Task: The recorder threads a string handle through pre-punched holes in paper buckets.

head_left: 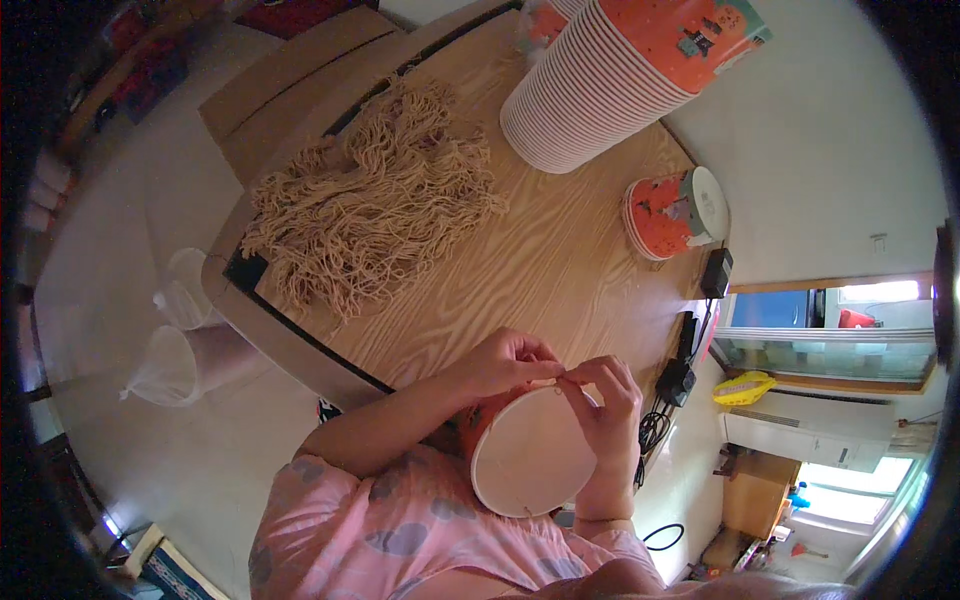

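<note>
A paper bucket point(532, 455) rests tilted in my lap, its pale open mouth facing up and a strip of orange printed side showing at the left. My left hand point(508, 362) is closed in a pinch at the bucket's far rim. Meeting it there, my right hand point(606, 396) pinches too, its palm beside the rim. A short piece of thin tan cord point(558, 390) shows at the rim under the fingertips; its ends are hidden by the fingers. Another bit of cord point(528, 512) shows at the near rim.
A loose heap of beige cords point(370, 195) covers the left of the wooden table point(560, 270). A tall stack of paper buckets point(600, 85) lies at the far side, with a shorter upturned stack point(675, 213) to its right. Black adapters and cables point(676, 380) line the right edge.
</note>
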A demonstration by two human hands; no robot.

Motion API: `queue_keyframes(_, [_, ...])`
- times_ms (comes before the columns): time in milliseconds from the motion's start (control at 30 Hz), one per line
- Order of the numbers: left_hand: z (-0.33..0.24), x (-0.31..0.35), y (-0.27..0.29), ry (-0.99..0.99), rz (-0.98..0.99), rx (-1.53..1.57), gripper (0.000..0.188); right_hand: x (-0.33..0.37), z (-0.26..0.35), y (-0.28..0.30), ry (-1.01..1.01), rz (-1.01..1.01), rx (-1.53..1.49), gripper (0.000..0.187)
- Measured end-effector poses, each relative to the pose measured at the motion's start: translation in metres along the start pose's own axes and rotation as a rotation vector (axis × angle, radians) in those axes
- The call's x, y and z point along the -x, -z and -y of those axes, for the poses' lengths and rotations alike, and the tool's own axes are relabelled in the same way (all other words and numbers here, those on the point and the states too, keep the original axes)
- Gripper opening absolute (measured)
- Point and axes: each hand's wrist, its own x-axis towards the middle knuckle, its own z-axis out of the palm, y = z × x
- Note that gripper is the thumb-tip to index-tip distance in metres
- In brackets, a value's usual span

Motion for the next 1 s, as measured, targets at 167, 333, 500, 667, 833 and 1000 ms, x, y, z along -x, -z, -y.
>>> queue_keyframes(167, [-0.005, 0.001, 0.001, -0.017, 0.016, -0.028, 0.024, -0.003, 0.0, 0.003, 0.008, 0.043, 0.007, 0.013])
queue_keyframes(333, [-0.013, 0.005, 0.004, 0.021, 0.041, -0.033, 0.024, -0.009, 0.003, 0.006, 0.044, 0.087, 0.02, 0.013])
queue_keyframes(500, [0.004, -0.001, 0.011, -0.017, 0.061, -0.059, 0.024, -0.012, 0.006, 0.007, 0.068, 0.09, 0.084, 0.013])
queue_keyframes(667, [-0.005, 0.0, 0.008, -0.018, 0.056, -0.057, 0.022, -0.01, 0.005, 0.008, -0.044, 0.082, 0.011, 0.011])
queue_keyframes(833, [-0.01, 0.003, 0.004, -0.029, 0.007, -0.131, 0.022, -0.004, -0.004, 0.009, -0.195, 0.113, -0.165, 0.01])
queue_keyframes(1000, [-0.008, 0.003, 0.003, -0.093, -0.024, -0.201, 0.02, -0.003, -0.006, 0.01, -0.403, 0.098, -0.35, 0.01])
